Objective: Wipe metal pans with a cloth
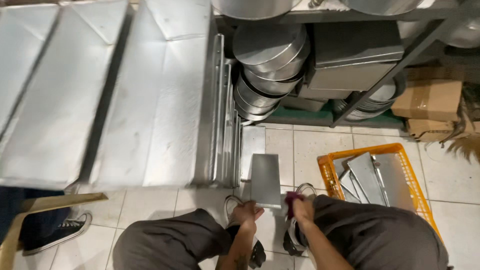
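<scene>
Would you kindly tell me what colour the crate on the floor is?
The crate is orange, seen in the head view, at the person's right.

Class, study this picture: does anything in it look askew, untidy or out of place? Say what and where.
The round metal pans on the low shelf lean sideways in a slumped stack. The metal trays in the orange crate lie jumbled at angles. Nothing looks spilled.

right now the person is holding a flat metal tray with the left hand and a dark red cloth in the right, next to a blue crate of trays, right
Not quite: the crate is orange, not blue, as the head view shows. The rest holds: the left hand grips the flat metal tray and the right hand holds a dark red cloth.
</scene>
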